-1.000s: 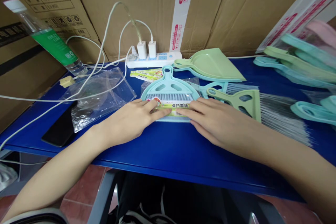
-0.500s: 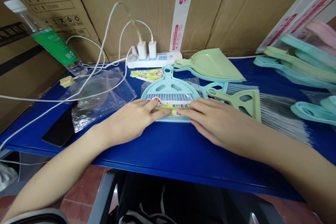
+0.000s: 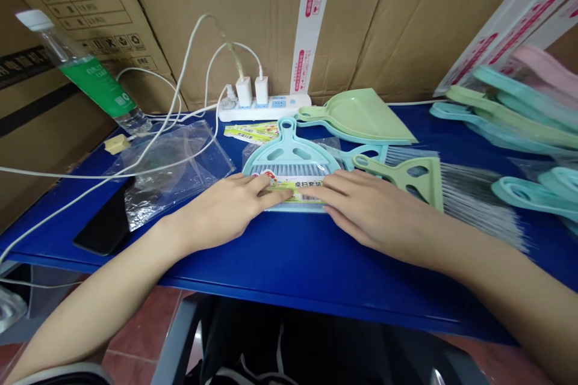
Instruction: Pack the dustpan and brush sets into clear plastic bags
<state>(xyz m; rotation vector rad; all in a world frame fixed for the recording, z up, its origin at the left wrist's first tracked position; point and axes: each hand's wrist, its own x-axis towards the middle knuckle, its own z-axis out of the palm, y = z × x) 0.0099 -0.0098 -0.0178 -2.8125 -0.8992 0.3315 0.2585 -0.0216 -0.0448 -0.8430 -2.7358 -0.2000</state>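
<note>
Apparently, left hand [image 3: 221,212] and right hand [image 3: 372,213] cover a teal dustpan [image 3: 293,156].

A pale aqua plastic dustpan [image 3: 292,154] lies flat on the blue bench [image 3: 289,258], handle pointing away, with a grey-bristled brush [image 3: 289,169] lying in it under a printed paper label [image 3: 293,187]. The left hand [image 3: 221,212] and right hand [image 3: 370,213] rest flat on the label from either side, fingers extended.
</note>
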